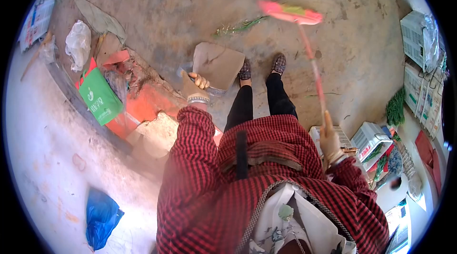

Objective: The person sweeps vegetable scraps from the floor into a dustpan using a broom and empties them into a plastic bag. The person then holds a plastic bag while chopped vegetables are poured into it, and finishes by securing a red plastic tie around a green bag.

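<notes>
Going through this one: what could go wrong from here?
A brisk stroke of the broom could scatter the green stalks, which lie apart from the dustpan. The dustpan sits close beside the left shoe, so a step might knock it. The broom's upper end could bump the white crate near the right hand.

Floor (364, 59) passable between broom (311, 58) and crates (412, 36) lining its right edge. Left edge blocked: green bag (101, 98), white plastic bag (77, 44). Dustpan (218, 66) obstructs just left of shoes (278, 63); grass strands (247, 24) lie between dustpan and broom head (291, 13).
</notes>
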Demonstrator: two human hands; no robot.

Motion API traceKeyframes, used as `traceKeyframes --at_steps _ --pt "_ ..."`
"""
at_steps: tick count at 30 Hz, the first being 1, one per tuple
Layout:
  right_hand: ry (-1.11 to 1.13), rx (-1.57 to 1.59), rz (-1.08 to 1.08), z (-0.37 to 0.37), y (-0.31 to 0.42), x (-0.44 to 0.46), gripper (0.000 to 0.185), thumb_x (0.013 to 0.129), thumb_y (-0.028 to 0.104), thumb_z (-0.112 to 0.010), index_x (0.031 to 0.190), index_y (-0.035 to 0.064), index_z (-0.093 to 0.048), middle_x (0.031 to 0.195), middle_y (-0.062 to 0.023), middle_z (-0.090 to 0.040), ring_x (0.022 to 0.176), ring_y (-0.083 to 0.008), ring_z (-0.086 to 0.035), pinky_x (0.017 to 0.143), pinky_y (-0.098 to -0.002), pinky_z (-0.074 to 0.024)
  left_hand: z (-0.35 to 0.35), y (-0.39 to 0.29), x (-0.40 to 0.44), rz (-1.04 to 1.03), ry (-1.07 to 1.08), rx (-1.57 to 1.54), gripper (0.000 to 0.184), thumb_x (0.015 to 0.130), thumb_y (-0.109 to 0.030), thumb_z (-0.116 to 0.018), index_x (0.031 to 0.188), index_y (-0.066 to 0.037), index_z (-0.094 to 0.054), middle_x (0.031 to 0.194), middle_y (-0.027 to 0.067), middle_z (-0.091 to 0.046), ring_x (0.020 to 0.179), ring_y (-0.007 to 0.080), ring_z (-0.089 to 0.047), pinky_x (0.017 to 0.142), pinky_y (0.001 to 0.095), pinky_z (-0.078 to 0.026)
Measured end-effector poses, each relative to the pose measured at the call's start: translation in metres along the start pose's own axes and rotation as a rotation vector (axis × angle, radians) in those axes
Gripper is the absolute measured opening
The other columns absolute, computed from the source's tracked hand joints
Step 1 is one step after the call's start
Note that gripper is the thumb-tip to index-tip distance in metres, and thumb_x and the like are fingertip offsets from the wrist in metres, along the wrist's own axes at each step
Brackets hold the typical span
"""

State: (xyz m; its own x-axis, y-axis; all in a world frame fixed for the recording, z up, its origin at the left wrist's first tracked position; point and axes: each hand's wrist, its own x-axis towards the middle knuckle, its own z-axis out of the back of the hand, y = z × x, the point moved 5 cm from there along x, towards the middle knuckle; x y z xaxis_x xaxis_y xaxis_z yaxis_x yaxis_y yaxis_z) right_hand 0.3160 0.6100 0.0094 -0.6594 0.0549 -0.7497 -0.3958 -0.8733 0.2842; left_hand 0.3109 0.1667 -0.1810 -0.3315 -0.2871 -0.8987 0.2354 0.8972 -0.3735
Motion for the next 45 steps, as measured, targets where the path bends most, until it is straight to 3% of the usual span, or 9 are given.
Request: traceKeyframes --at_steps 5,8,14,21,30,34,37,41,45 --pt "0.028 -0.125 0.428 -0.017 0.043 -0.051 0.056 0.082 0.011 -0.045 0.134 0.0152 -0.023 0.072 -0.0226 -0.057 0.065 -0.0385 -0.056 0.058 -0.0421 -0.0448 0.000 -0.001 -0.004 -0.038 -0.113 0.068 0.046 0.085 -0.053 -0.038 0.060 -0.015 -0.044 0.042 -0.0019 -0.026 0.035 0.0125 -0.023 0.039 0.0276 -0.023" --pt "0.501 -0.054 0.116 -0.007 0.053 -0.060 0.052 0.081 0.014 -0.049 0.130 0.0148 -0.031 0.076 -0.0235 -0.057 0.070 -0.0382 -0.057 0.060 -0.0456 -0.0441 0.007 -0.004 -0.005 -0.052 -0.138 0.109 0.045 0.085 -0.053 -0.040 0.061 -0.015 -0.043 0.042 -0.0016 -0.026 0.035 0.0128 -0.023 0.039 0.0284 -0.023" --pt "0.217 0.106 0.328 0.017 0.085 -0.024 0.050 0.082 0.010 -0.049 0.129 0.0134 -0.033 0.104 -0.0245 -0.052 0.094 -0.0351 -0.054 0.073 -0.0355 -0.0462 0.019 -0.005 0.002 -0.040 -0.134 0.106 0.045 0.084 -0.053 -0.040 0.062 -0.014 -0.042 0.042 -0.0015 -0.025 0.035 0.0131 -0.022 0.039 0.0297 -0.024" --pt "0.062 -0.120 0.334 -0.031 0.093 0.073 0.054 0.083 0.013 -0.045 0.133 0.0127 -0.024 0.066 -0.0178 -0.058 0.058 -0.0351 -0.057 0.052 -0.0424 -0.0451 0.009 -0.014 0.004 -0.062 -0.160 0.135 0.046 0.084 -0.054 -0.037 0.062 -0.014 -0.043 0.043 -0.0019 -0.025 0.035 0.0133 -0.021 0.039 0.0304 -0.024" --pt "0.742 -0.305 0.221 -0.027 0.048 -0.060 0.059 0.083 0.022 -0.047 0.133 0.0136 -0.018 0.076 -0.0198 -0.059 0.061 -0.0364 -0.057 0.056 -0.0444 -0.0461 0.006 -0.022 0.001 0.047 -0.001 0.028 0.037 0.085 -0.045 -0.041 0.064 -0.016 -0.050 0.042 -0.0053 -0.020 0.034 0.0099 -0.016 0.038 0.0275 -0.023" --pt "0.398 0.088 0.131 0.009 0.029 -0.075 0.041 0.082 0.025 -0.050 0.118 0.0074 -0.042 0.088 -0.0213 -0.058 0.082 -0.0351 -0.057 0.070 -0.0419 -0.0439 0.012 -0.028 -0.015 0.025 0.402 -0.079 0.042 0.087 -0.049 -0.036 0.070 -0.016 -0.055 0.040 -0.0055 -0.020 0.033 0.0101 -0.016 0.038 0.0273 -0.021" --pt "0.235 0.172 0.099 0.042 0.019 -0.065 0.034 0.082 0.025 -0.049 0.108 0.0019 -0.048 0.087 -0.0209 -0.058 0.085 -0.0339 -0.057 0.071 -0.0397 -0.0437 -0.035 -0.045 -0.078 0.015 0.192 -0.006 0.038 0.088 -0.045 -0.035 0.072 -0.014 -0.051 0.041 -0.0044 -0.020 0.037 0.0105 -0.017 0.042 0.0272 -0.023" --pt "0.211 0.433 -0.332 0.079 -0.009 -0.059 0.031 0.082 0.024 -0.047 0.100 -0.0020 -0.050 0.079 -0.0210 -0.058 0.074 -0.0331 -0.059 0.063 -0.0375 -0.0455 -0.122 -0.049 -0.150 -0.016 0.233 -0.064 0.035 0.087 -0.036 -0.044 0.064 -0.011 -0.050 0.044 -0.0028 -0.029 0.042 0.0126 -0.032 0.048 0.0277 -0.032" --pt "-0.122 0.441 -0.239 0.066 -0.094 -0.031 0.027 0.082 0.022 -0.048 0.093 -0.0024 -0.053 0.061 -0.0123 -0.055 0.053 -0.0224 -0.053 0.049 -0.0348 -0.0416 -0.222 -0.041 -0.191 0.090 0.599 0.123 0.027 0.086 -0.031 -0.048 0.071 -0.009 -0.053 0.049 -0.0008 -0.040 0.048 0.0138 -0.043 0.050 0.0291 -0.037"
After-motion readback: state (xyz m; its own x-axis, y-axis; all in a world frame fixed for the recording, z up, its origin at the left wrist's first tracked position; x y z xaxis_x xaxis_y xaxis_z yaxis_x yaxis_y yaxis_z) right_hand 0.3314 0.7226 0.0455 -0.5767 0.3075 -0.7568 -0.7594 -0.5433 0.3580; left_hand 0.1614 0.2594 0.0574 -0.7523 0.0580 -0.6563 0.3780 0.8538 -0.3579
